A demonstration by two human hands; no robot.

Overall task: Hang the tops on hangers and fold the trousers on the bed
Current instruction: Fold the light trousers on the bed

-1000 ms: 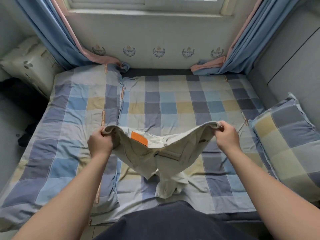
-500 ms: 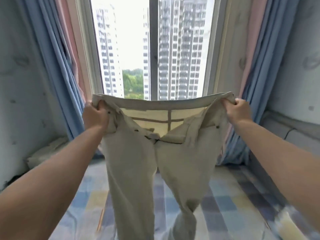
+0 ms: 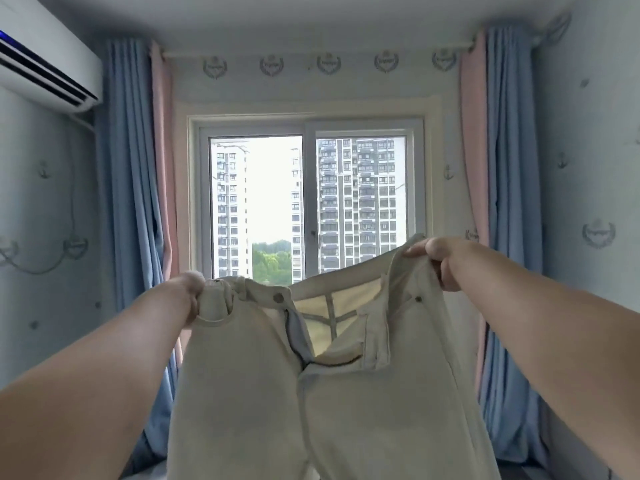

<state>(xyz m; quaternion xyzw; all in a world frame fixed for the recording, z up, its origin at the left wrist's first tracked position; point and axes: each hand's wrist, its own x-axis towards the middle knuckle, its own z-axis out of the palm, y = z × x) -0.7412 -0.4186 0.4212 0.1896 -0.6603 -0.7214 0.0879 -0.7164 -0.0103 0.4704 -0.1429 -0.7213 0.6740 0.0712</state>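
- The pair of pale cream cotton trousers (image 3: 277,393) hangs in the air in front of the white-framed sliding window (image 3: 310,206), fly unbuttoned (lining showing).
- The left hand (image 3: 188,296) pinches the waistband's left corner.
- The right hand (image 3: 438,261) grips the right corner, held higher.
- Blue and pink curtains (image 3: 138,202) flank the window.

Trousers (image 3: 263,393): cream cloth, matt, thick-woven (denim-like), paler lining inside the waist. Button (image 3: 277,298): dull metal. Curtains (image 3: 131,202): soft matt cloth. Air conditioner (image 3: 41,67): smooth white plastic, slight sheen. Wall (image 3: 588,168): matt printed paper.
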